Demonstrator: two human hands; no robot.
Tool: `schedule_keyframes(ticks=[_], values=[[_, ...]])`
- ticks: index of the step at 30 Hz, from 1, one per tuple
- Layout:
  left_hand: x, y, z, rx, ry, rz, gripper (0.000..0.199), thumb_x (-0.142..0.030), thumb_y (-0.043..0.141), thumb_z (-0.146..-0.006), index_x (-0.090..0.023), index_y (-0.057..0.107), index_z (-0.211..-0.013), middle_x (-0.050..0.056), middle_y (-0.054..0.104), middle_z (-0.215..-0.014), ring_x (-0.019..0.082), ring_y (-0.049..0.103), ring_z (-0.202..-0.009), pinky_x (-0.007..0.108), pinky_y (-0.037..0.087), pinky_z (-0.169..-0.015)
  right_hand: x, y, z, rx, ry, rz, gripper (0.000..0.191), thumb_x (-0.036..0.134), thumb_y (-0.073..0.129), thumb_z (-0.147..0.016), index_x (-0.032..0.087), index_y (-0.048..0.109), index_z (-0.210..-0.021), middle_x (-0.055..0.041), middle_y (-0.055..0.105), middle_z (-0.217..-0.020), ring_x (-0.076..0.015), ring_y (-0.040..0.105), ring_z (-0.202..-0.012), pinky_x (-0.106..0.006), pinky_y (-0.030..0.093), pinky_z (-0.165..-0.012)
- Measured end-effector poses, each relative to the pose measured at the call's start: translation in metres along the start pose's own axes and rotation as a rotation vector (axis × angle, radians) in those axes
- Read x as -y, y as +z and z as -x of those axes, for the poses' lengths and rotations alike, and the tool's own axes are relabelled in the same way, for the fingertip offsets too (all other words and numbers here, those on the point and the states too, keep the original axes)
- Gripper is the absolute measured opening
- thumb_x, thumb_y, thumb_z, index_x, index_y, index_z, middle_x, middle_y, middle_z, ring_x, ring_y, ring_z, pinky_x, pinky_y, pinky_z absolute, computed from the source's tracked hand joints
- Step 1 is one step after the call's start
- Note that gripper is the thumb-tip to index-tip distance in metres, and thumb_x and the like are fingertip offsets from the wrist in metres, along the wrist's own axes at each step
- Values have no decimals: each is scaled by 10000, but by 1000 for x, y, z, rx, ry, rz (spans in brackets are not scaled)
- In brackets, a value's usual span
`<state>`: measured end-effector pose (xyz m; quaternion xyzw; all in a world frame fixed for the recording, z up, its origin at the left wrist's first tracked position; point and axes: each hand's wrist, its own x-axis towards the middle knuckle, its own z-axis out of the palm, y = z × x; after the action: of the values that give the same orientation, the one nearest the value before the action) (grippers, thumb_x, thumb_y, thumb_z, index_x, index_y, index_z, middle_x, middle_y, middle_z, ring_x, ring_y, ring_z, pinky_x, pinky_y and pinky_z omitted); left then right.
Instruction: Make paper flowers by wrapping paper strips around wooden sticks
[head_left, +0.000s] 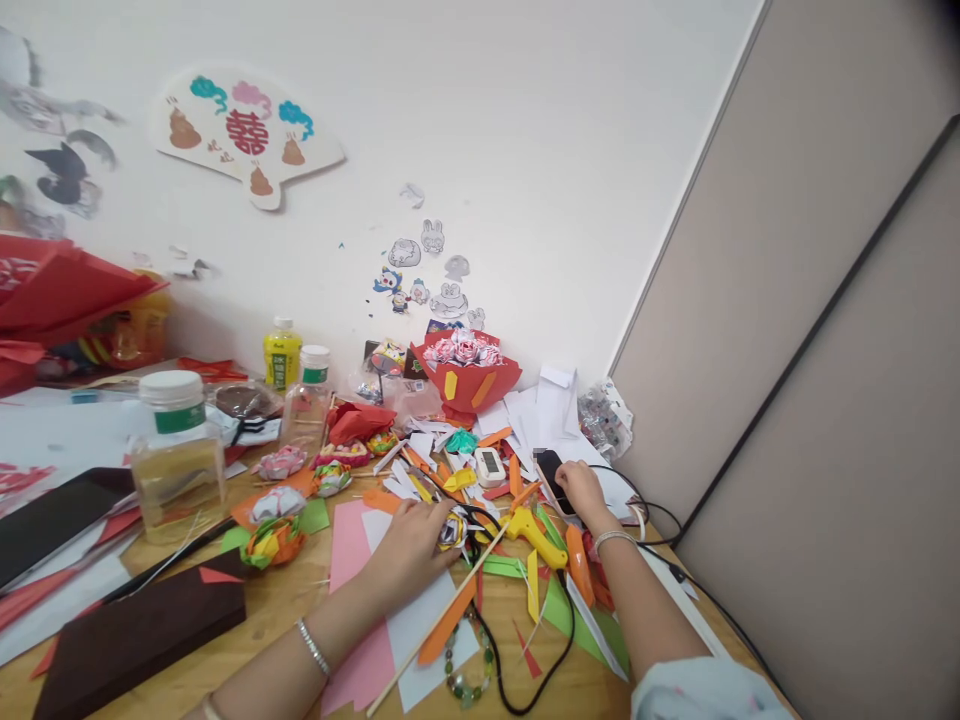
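My left hand (416, 550) is closed around a small folded-paper flower (451, 531) in white, purple and yellow, partly hidden by the fingers. On the right, my right hand (583, 492) has its fingers curled in, touching the face of a smartphone (553, 478) that lies on white paper. Between the hands lies a yellow hot glue gun (538, 540) with a black cord. A thin wooden stick (439, 620) slants across the paper below my left hand. Nearby stands a small white digital timer (490, 467).
Coloured paper scraps (442, 640) cover much of the wooden table. A red-wrapped paper bouquet (469, 375) stands by the wall. To the left are a large lidded jar (178, 460), several paper flowers (274, 540) and a dark brown block (146, 635). A beaded bracelet (469, 690) lies in front.
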<state>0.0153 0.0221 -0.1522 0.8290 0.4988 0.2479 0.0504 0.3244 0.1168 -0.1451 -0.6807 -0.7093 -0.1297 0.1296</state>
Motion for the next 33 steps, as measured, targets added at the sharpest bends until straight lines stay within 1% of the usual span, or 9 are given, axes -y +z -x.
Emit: schedule_keyframes(ticks=[7, 10, 13, 17, 20, 25, 27, 30, 33], values=[[-3, -3, 1, 1, -6, 3, 405, -320, 555, -741, -208, 482, -1123, 80, 625, -1032, 252, 536, -974, 358, 360, -855, 2, 4, -3, 45, 58, 41, 212, 80, 449, -813, 152, 646, -779, -89, 647, -856, -178, 550, -879, -258, 327, -737], [-2, -2, 1, -7, 11, 5, 392, -319, 546, -750, -216, 482, -1123, 78, 627, -1037, 252, 538, -973, 370, 348, -864, 0, 5, -8, 83, 115, 39, 173, 195, 481, -856, 146, 629, -780, -59, 642, -827, -166, 572, -825, -289, 372, -752], [0, 0, 1, -19, 39, 12, 414, -344, 539, -764, -217, 464, -1151, 82, 629, -1046, 258, 534, -993, 389, 331, -879, -5, 6, -11, 85, 182, 21, 209, 278, 463, -884, 135, 607, -834, -43, 633, -850, -157, 575, -797, -314, 400, -745], [2, 1, 1, -22, 52, 4, 421, -354, 542, -765, -229, 457, -1158, 76, 629, -1055, 263, 530, -1005, 387, 332, -875, -12, 3, -11, 26, 204, -39, 236, 164, 373, -890, 126, 606, -877, -107, 636, -909, -180, 564, -869, -262, 358, -708], [1, 1, 1, -30, 51, -14, 394, -345, 541, -765, -228, 471, -1134, 74, 631, -1035, 256, 540, -971, 380, 338, -866, -13, 1, -7, -24, 154, -101, 235, 142, 348, -893, 125, 581, -917, -106, 629, -917, -172, 550, -896, -234, 334, -716], [2, 2, 0, -46, 53, -21, 389, -343, 561, -751, -216, 485, -1111, 78, 634, -1012, 252, 543, -943, 370, 344, -859, -9, -2, 2, -52, 72, -228, 158, 152, 415, -865, 141, 566, -821, -84, 626, -807, -169, 561, -775, -230, 339, -678], [3, 3, 0, -49, 49, -24, 405, -344, 572, -744, -213, 484, -1117, 84, 634, -1012, 256, 543, -945, 370, 345, -857, -7, -8, 3, -95, 67, -290, 157, 170, 409, -864, 150, 552, -803, -89, 620, -809, -182, 558, -784, -241, 349, -690], [4, 3, 0, -43, 49, -30, 422, -344, 576, -740, -217, 482, -1131, 83, 637, -1013, 261, 536, -968, 380, 326, -884, 3, -22, 5, -197, 77, -406, 189, 207, 338, -886, 161, 516, -844, -106, 612, -908, -191, 546, -887, -252, 364, -754], [2, 1, 0, -41, 33, -27, 386, -342, 553, -755, -219, 494, -1116, 82, 639, -1001, 258, 538, -952, 383, 324, -880, 30, -33, 12, -255, 61, -537, 217, 228, 277, -896, 180, 486, -865, -77, 618, -931, -167, 559, -889, -239, 390, -757]])
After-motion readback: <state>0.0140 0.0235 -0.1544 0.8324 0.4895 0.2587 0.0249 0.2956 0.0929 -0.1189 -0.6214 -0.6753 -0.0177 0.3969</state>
